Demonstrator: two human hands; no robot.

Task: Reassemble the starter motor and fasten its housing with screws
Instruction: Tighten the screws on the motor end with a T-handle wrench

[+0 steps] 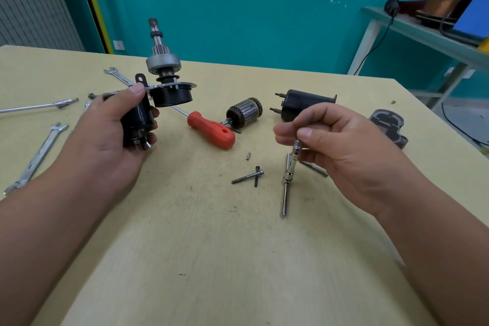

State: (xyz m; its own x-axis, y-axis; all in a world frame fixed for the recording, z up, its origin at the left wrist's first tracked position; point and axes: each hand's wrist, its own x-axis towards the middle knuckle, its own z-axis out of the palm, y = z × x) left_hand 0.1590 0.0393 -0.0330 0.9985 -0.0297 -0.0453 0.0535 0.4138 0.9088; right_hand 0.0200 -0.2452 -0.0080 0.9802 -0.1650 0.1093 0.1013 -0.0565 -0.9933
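The left hand [113, 127] grips the half-built starter motor [165, 82], gear shaft up, likely so parts can slide on. The right hand [346, 148] pinches a thin metal driver [289, 168], ready for the screws [247, 177] lying between both hands on the tabletop [211, 246].
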